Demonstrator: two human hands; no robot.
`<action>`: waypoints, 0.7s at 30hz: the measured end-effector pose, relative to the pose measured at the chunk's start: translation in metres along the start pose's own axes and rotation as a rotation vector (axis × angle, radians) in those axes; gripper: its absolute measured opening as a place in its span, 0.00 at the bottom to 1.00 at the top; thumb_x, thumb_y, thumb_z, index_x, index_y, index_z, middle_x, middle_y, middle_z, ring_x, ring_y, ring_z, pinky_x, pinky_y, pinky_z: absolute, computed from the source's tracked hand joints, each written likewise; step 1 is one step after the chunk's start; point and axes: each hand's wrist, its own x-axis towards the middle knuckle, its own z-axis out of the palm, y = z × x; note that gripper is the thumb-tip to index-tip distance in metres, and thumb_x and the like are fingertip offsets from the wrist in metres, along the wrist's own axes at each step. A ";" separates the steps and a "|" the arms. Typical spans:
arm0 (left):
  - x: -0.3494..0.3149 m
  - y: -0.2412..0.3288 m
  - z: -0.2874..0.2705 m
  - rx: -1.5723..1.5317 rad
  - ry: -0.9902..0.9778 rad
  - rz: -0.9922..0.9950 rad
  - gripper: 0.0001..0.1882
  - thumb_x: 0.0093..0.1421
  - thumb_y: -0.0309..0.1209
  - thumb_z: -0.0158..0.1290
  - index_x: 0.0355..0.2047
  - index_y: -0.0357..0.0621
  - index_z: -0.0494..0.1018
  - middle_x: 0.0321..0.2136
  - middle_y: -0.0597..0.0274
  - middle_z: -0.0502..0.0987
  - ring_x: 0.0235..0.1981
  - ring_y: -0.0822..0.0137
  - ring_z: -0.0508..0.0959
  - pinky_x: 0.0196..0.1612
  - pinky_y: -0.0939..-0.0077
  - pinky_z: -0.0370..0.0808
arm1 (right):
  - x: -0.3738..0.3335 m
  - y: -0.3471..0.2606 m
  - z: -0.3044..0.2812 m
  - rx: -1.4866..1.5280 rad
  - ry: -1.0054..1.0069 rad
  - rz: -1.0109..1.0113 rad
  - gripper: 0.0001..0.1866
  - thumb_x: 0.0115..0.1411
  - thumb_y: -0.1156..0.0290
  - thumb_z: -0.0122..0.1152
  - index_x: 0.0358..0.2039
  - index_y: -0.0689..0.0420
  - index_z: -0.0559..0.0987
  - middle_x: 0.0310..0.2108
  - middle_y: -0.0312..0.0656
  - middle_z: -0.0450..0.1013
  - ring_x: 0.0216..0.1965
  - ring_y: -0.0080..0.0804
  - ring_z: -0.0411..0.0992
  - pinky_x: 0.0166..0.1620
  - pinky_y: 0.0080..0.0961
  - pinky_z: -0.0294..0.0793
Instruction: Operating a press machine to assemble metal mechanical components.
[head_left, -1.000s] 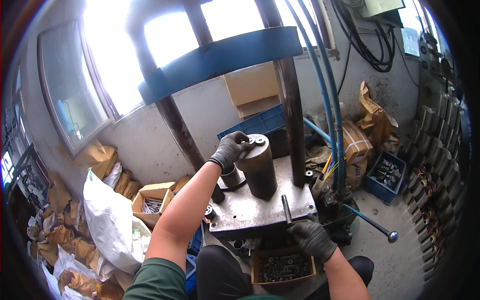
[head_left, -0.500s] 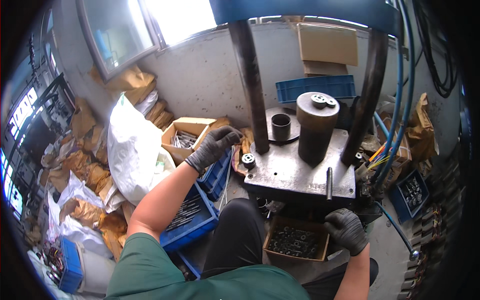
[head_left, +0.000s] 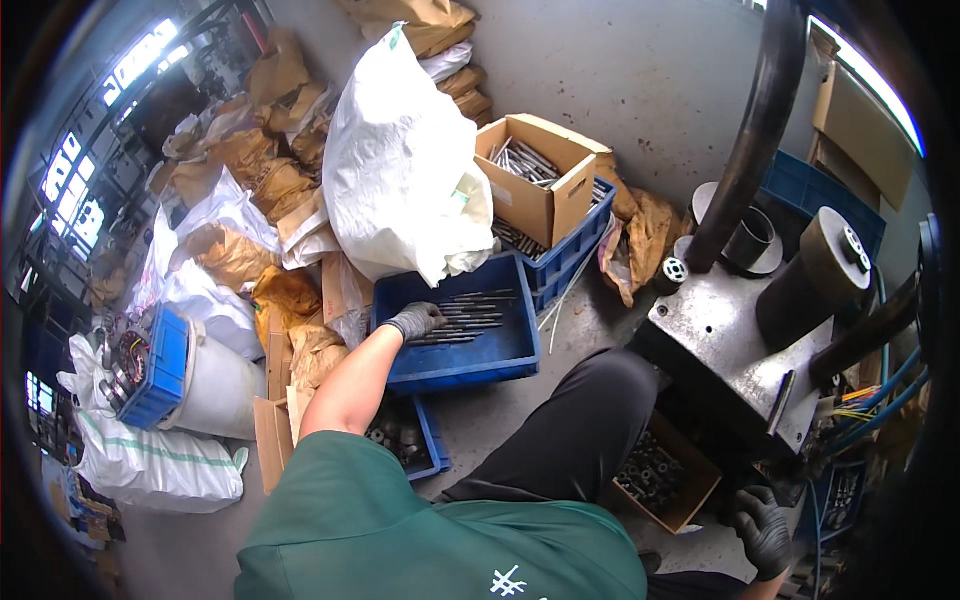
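My left hand (head_left: 416, 320), in a dark grey glove, reaches into a blue plastic bin (head_left: 400, 372). Its bent fingers touch the left ends of several slim metal shafts (head_left: 470, 318) lying side by side there. The fingertips are hidden among the shafts, so a grip cannot be made out. Low on the right, my gloved right hand (head_left: 762, 532) hangs with loosely bent, parted fingers and nothing in them. It is nearest to a cardboard box (head_left: 683, 507) of small dark metal parts under the press table (head_left: 735, 350).
Behind the bin stand a bulky white sack (head_left: 400, 160) and an open carton (head_left: 560, 200) of metal pins on another blue crate (head_left: 575, 255). A dark press column (head_left: 755, 140) and a thick cylinder (head_left: 815, 285) rise from the press table. A white bucket (head_left: 215, 385) stands left.
The view has swung left. My left hand has gone from beside the open carton down into the blue bin of shafts. My right hand stays low near the press, a little farther from the cardboard box.
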 end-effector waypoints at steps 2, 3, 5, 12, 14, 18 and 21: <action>0.006 -0.013 0.014 -0.003 -0.003 -0.002 0.24 0.62 0.50 0.62 0.48 0.45 0.84 0.45 0.46 0.85 0.50 0.50 0.84 0.56 0.59 0.78 | -0.007 0.048 0.008 -0.155 0.037 -0.137 0.20 0.70 0.59 0.60 0.51 0.64 0.81 0.44 0.50 0.76 0.40 0.44 0.78 0.43 0.36 0.78; 0.008 -0.016 0.021 0.026 -0.012 -0.031 0.23 0.60 0.49 0.63 0.47 0.45 0.85 0.45 0.46 0.86 0.50 0.50 0.84 0.56 0.59 0.78 | -0.008 0.067 0.013 -0.307 0.073 -0.286 0.20 0.71 0.58 0.59 0.49 0.64 0.82 0.43 0.51 0.77 0.40 0.48 0.78 0.45 0.38 0.78; 0.012 -0.026 0.036 0.052 -0.026 -0.063 0.23 0.59 0.49 0.64 0.47 0.45 0.85 0.45 0.47 0.86 0.49 0.50 0.85 0.56 0.59 0.79 | -0.006 0.073 0.017 -0.130 -0.010 -0.133 0.19 0.71 0.59 0.59 0.46 0.64 0.83 0.41 0.52 0.79 0.42 0.53 0.78 0.49 0.41 0.76; 0.031 -0.030 0.072 0.336 -0.115 -0.105 0.23 0.55 0.45 0.66 0.47 0.46 0.85 0.46 0.45 0.85 0.51 0.47 0.84 0.56 0.57 0.79 | -0.001 0.070 0.018 0.124 0.153 0.092 0.17 0.54 0.72 0.72 0.44 0.63 0.83 0.39 0.42 0.79 0.41 0.31 0.77 0.47 0.33 0.78; 0.033 -0.018 0.072 0.399 -0.213 -0.083 0.24 0.54 0.42 0.67 0.48 0.44 0.84 0.48 0.43 0.84 0.52 0.46 0.83 0.57 0.55 0.79 | 0.002 0.065 0.014 0.071 0.181 0.114 0.16 0.51 0.75 0.71 0.42 0.62 0.83 0.43 0.43 0.77 0.42 0.33 0.77 0.44 0.31 0.78; 0.041 -0.041 0.079 0.549 -0.182 -0.052 0.27 0.52 0.37 0.67 0.52 0.41 0.81 0.51 0.38 0.81 0.54 0.42 0.82 0.58 0.52 0.79 | 0.008 0.062 0.019 -0.023 0.277 0.046 0.19 0.46 0.81 0.71 0.42 0.61 0.83 0.47 0.44 0.75 0.40 0.32 0.78 0.42 0.30 0.80; 0.042 -0.046 0.090 0.589 -0.238 -0.016 0.28 0.52 0.34 0.66 0.55 0.43 0.79 0.54 0.36 0.80 0.54 0.40 0.81 0.58 0.51 0.79 | 0.001 0.076 0.024 0.016 0.264 0.080 0.18 0.48 0.77 0.75 0.42 0.62 0.84 0.45 0.46 0.77 0.41 0.37 0.81 0.45 0.34 0.83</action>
